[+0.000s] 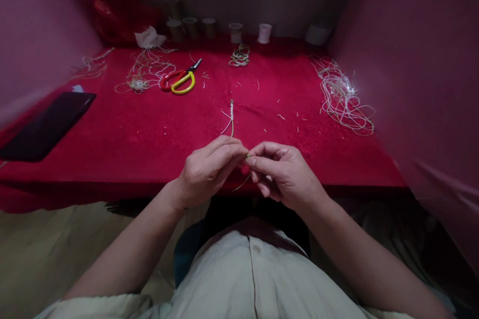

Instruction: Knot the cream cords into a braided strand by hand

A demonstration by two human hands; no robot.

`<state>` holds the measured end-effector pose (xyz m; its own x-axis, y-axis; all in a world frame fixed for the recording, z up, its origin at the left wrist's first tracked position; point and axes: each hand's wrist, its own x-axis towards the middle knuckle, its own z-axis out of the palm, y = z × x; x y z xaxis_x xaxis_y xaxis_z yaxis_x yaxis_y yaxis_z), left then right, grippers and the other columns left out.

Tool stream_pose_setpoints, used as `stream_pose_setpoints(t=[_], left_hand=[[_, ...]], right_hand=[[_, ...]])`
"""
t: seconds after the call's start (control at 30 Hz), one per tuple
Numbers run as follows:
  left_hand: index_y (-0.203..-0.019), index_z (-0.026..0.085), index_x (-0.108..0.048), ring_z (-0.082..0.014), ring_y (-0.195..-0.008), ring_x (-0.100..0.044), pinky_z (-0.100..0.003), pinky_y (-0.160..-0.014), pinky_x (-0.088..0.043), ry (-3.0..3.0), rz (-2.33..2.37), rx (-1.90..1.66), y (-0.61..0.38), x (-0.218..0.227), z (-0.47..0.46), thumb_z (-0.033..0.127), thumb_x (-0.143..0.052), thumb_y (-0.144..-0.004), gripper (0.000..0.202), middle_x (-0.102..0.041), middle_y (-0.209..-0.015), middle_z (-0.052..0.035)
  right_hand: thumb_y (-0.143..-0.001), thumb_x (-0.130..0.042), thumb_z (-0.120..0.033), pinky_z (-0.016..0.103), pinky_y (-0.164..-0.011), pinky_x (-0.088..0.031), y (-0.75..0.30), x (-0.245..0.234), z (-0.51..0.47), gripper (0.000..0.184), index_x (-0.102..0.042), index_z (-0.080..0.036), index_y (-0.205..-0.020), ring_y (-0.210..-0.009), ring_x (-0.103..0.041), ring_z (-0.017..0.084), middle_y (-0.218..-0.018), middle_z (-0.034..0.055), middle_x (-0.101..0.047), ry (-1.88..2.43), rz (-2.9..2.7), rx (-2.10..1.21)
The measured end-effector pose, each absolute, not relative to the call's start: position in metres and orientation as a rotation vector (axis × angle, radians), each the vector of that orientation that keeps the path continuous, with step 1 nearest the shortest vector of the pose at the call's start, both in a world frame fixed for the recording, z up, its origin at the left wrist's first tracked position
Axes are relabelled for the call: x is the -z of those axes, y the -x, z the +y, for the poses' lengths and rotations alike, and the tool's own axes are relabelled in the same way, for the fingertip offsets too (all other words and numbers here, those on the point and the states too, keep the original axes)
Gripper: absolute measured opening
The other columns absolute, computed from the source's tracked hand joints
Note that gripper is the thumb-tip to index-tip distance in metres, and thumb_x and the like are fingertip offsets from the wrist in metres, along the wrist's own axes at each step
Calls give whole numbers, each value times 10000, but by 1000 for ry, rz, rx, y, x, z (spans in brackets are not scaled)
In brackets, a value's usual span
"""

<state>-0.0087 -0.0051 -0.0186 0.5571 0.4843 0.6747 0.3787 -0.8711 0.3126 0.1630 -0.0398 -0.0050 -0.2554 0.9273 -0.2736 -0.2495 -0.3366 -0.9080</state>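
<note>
A thin greenish cord (232, 128) runs from a short braided white piece (231, 109) on the red cloth toward my hands. Loose white ends stick out to the left of the braid. My left hand (215, 162) is closed, its fingertips pinching the cord near the table's front edge. My right hand (279, 169) meets it, thumb and forefinger pinched on a small green bit of the cord. A loose cord end (241, 183) hangs below, between the hands. The fingers hide the exact spot where the cord is worked.
Red-and-yellow scissors (183, 79) lie back left, beside tangled cords (138, 84). A dark phone (48, 124) rests at far left. More white cord (342, 94) is heaped on the right. Several spools (264, 33) stand along the back, with knotted cord (239, 56) before them. Small clippings dot the cloth.
</note>
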Motion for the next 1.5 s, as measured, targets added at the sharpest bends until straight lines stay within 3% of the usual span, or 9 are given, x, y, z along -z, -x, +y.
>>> stream_pose_setpoints(t=[0.53, 1.07, 1.23, 1.4, 1.5], left_hand=[[-934, 88, -607, -101, -795, -612, -187, -725, -497, -2579, 672, -1146, 9, 18, -2, 49, -553, -849, 108, -638, -843, -70], [-921, 63, -604, -109, -820, -601, -204, -748, -489, -2520, 654, -1131, 10, 16, -1, -4, -545, -826, 130, -640, -844, -91], [-951, 92, -625, -132, -880, -621, -246, -803, -496, -2391, 666, -1244, 14, 17, -2, -13, -561, -808, 188, -659, -877, -83], [-947, 99, -632, -135, -893, -626, -254, -804, -504, -2362, 660, -1248, 14, 17, -3, -17, -569, -809, 191, -663, -901, -85], [-948, 99, -629, -123, -886, -624, -234, -800, -504, -2434, 667, -1230, 12, 16, -4, -10, -561, -821, 181, -661, -908, -89]], right_hand=[[-783, -611, -195, 115, -302, -295, -161, 4, -44, 71, -631, -142, -741, -359, -432, 20, -531, -57, -525, 1152, -1163, -1466], [-800, -597, -199, 130, -345, -315, -161, 5, -46, 89, -620, -136, -742, -397, -425, 27, -547, -44, -537, 1210, -1256, -1444], [-770, -641, -221, 136, -387, -324, -169, -4, -47, 168, -625, -118, -638, -441, -430, 31, -527, -35, -505, 1181, -1556, -1631], [-805, -606, -344, 149, -291, -237, -168, -9, -43, 219, -651, -138, -746, -329, -371, 34, -480, -50, -496, 1253, -1238, -1589], [-778, -621, -307, 150, -271, -237, -163, -5, -39, 183, -630, -139, -708, -332, -399, 33, -581, -25, -576, 1185, -1069, -1654]])
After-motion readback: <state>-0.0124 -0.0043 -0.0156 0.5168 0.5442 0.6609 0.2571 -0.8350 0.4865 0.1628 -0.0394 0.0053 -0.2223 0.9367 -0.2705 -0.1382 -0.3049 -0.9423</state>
